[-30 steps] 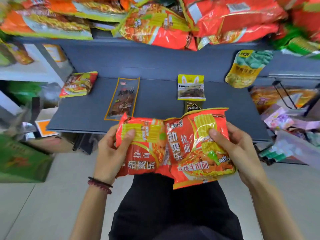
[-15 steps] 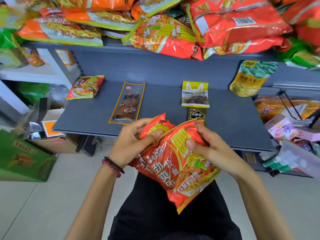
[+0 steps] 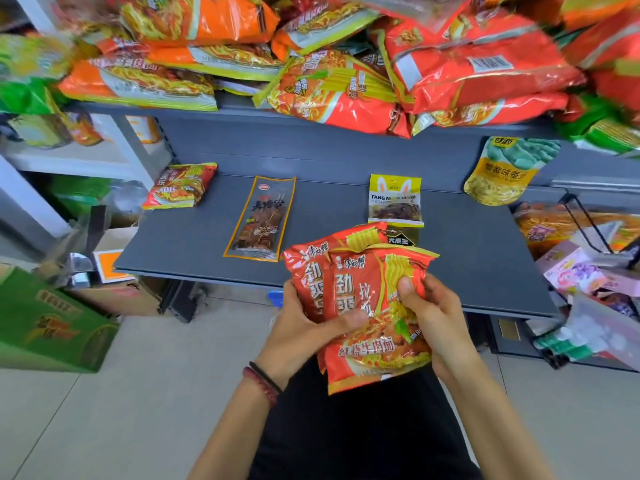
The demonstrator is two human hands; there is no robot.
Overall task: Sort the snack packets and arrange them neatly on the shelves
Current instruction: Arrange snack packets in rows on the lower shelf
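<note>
Two red noodle packets [image 3: 360, 306] are stacked one over the other, upright, in front of the grey shelf [image 3: 194, 244]. My left hand [image 3: 304, 334] grips them from the left with its thumb across the front. My right hand [image 3: 429, 317] holds their right side. On the shelf lie a small red noodle packet [image 3: 180, 185] at the left, a long brown snack packet [image 3: 263, 218], a yellow rabbit-ear packet [image 3: 395, 199] with a black packet [image 3: 401, 237] below it, and a yellow-green bean packet [image 3: 502, 171] leaning at the right.
The upper shelf is piled with orange and red noodle multipacks [image 3: 346, 84]. A green carton [image 3: 48, 323] and cardboard boxes [image 3: 114, 292] stand on the floor at left. A heap of pink and mixed packets [image 3: 581, 271] crowds the right side.
The two packets, held side by side a second ago, have been brought together into one stack. Both hands have closed in on it and it now stands upright.
</note>
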